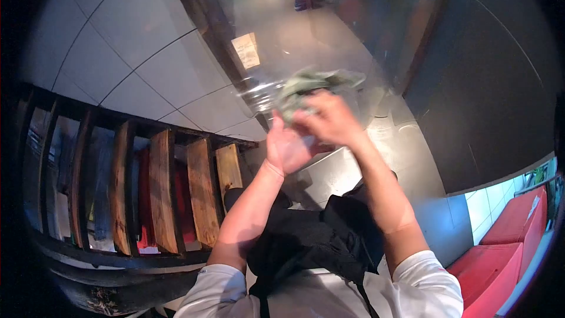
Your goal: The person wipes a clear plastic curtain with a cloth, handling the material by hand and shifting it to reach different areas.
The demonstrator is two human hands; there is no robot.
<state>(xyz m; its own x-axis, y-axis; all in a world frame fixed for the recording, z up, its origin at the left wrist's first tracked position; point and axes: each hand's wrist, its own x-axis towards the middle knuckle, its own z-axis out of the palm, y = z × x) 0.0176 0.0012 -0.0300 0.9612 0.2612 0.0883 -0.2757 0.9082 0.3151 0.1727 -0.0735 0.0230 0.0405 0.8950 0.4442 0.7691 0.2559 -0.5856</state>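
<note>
While the left hand (pixel 288 148) is raised with its thumb extended beside a clear, shiny item (pixel 262 95), the right hand (pixel 332 119) grips a pale green cloth (pixel 312 82), bunched against that item just beyond the hands. Motion blur obscures the left fingers; whether they close on anything cannot be told. Judged by its loose folds, the cloth is light, soft and pliable, and is best gripped at the gathered middle, clear of the trailing end on the right. The clear item appears smooth, so treat it as slippery and possibly fragile; glass or plastic cannot be distinguished. Support it around its outer surface with light, even pressure. Regarding markings, a small dark label (pixel 203 271) sits near the hem of the left white sleeve (pixel 218 288); its text is too small to read. Farther off, a pale paper note (pixel 246 50) shows against a dark strip (pixel 218 29) beside the tiles (pixel 118 41) and bears several lines of writing, none legible.
</note>
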